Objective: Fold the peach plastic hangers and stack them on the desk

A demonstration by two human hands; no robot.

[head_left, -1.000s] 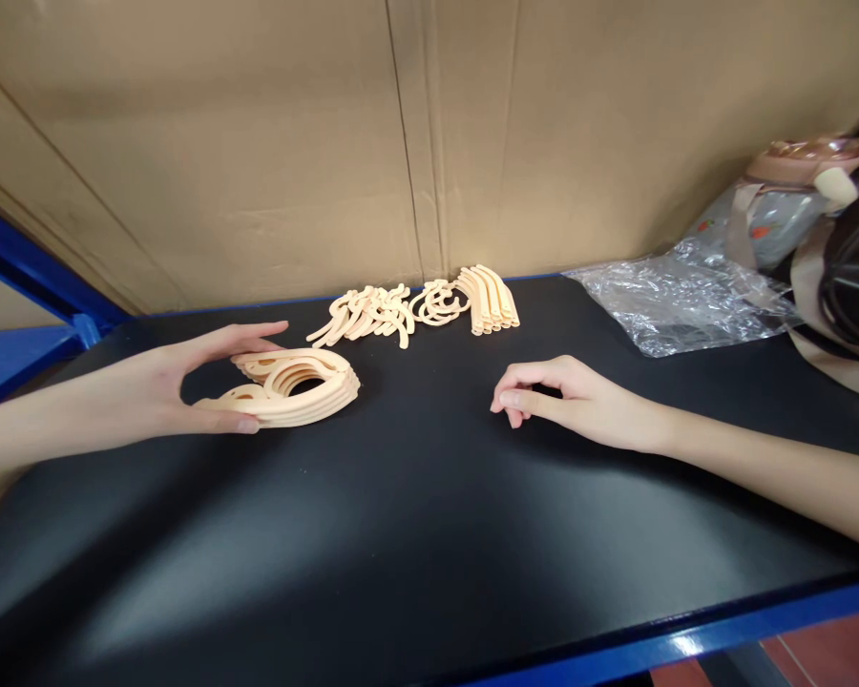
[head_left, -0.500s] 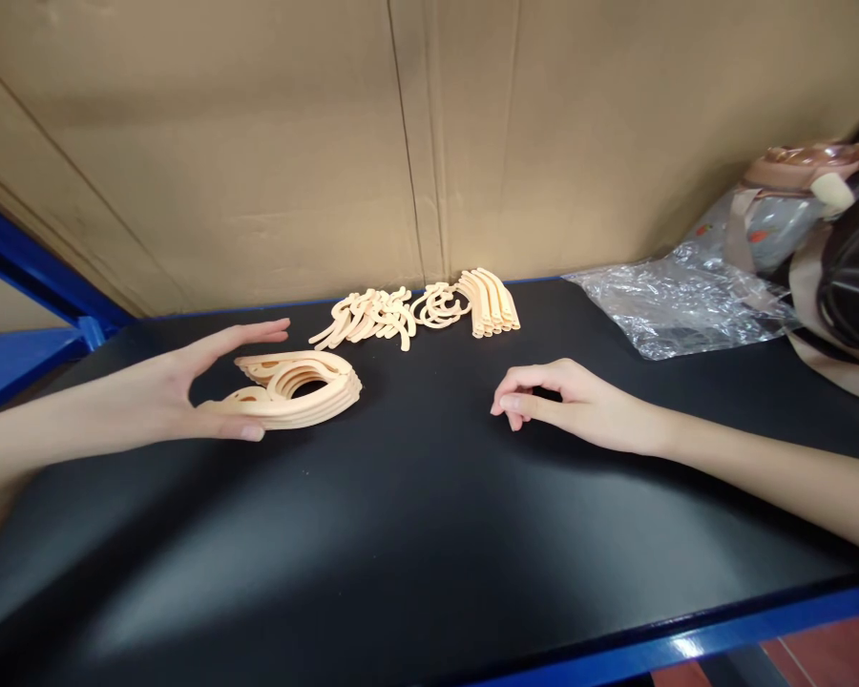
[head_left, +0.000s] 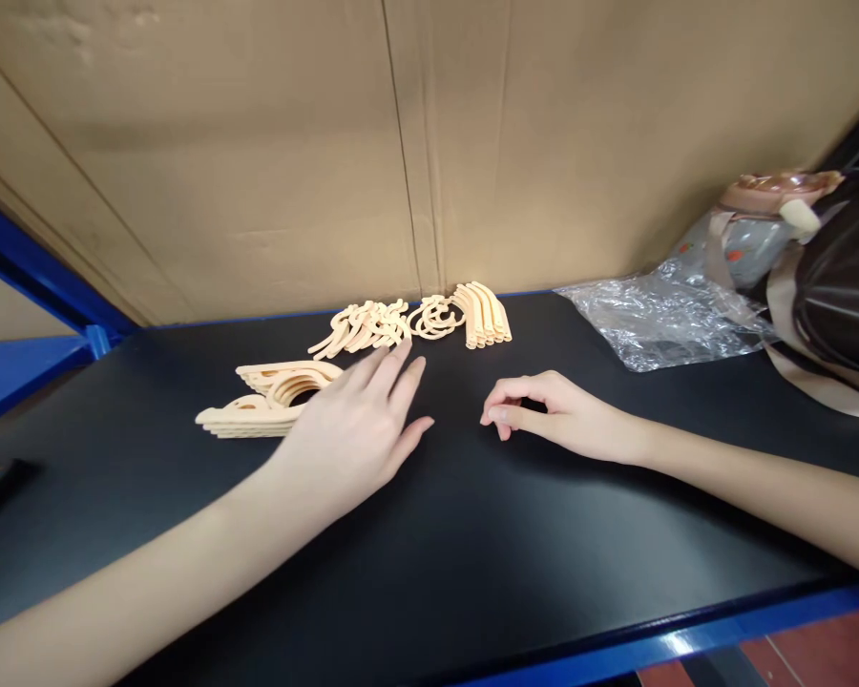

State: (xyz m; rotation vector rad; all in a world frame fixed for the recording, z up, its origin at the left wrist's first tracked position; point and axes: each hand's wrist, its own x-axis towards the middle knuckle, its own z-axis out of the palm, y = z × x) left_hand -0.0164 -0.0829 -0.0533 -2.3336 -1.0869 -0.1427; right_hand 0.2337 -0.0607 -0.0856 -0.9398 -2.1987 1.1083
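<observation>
My left hand [head_left: 358,415] is open, palm down, with its fingers stretched toward the back of the table. It covers the right end of a stack of curved cream plastic pieces [head_left: 247,417], which look like hanger parts; whether it touches them I cannot tell. Beyond its fingertips lies a loose heap of small curved cream pieces [head_left: 362,326]. Several cream hooks [head_left: 435,317] lie beside that heap, and a neat row of curved cream arms [head_left: 485,315] is at their right. My right hand [head_left: 536,405] rests on the table with curled fingers and thumb together, nothing visible in it.
The black tabletop [head_left: 415,572] has a blue frame edge [head_left: 673,639]. Cardboard [head_left: 258,153] stands along the back. At the right are a crumpled clear plastic bag [head_left: 659,320], a bottle with a pink lid [head_left: 748,224] and a dark bag with a beige strap [head_left: 851,277].
My left hand has let go of the stacked pieces and moved right, across their right end, turning palm down. My right hand stays curled in place. The view has shifted slightly.
</observation>
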